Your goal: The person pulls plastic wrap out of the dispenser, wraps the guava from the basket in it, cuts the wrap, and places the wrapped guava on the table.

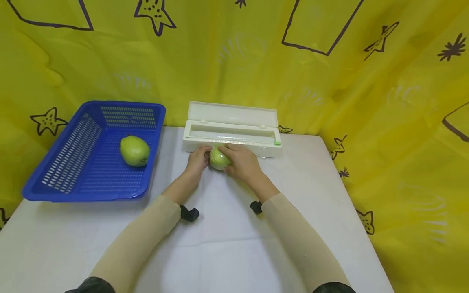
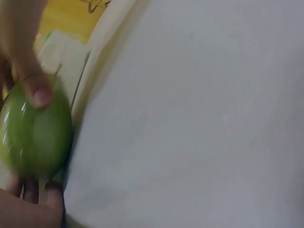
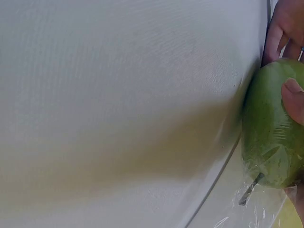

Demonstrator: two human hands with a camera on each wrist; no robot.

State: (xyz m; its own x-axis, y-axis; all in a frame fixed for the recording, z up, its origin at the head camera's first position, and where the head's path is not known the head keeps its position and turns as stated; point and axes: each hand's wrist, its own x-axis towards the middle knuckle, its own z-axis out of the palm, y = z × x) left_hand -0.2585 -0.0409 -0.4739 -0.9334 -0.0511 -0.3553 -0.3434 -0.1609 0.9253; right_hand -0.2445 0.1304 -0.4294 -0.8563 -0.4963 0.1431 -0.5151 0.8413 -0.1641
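Observation:
A green pear [image 1: 218, 160] wrapped in clear plastic film is held between both hands, up against the front of a white cling-film box [image 1: 234, 141]. My left hand [image 1: 198, 160] has its fingers bent around the pear's left end. On the other side my right hand [image 1: 243, 162] grips it, and the thumb lies on top in the left wrist view, over the pear [image 2: 40, 133]. In the right wrist view, crinkled film [image 3: 259, 209] trails from the dark stem [image 3: 251, 189] end of the fruit. The box's lid [image 1: 232, 114] stands raised, with a film roll inside.
A blue plastic basket [image 1: 91, 196] sits on the left of the table, with another green pear [image 1: 134, 151] in it. White cloth [image 1: 234, 260] covers the tabletop. Behind and to the right hangs a yellow patterned curtain [image 1: 234, 81]. A green slider [image 1: 277, 143] is at the box's right end.

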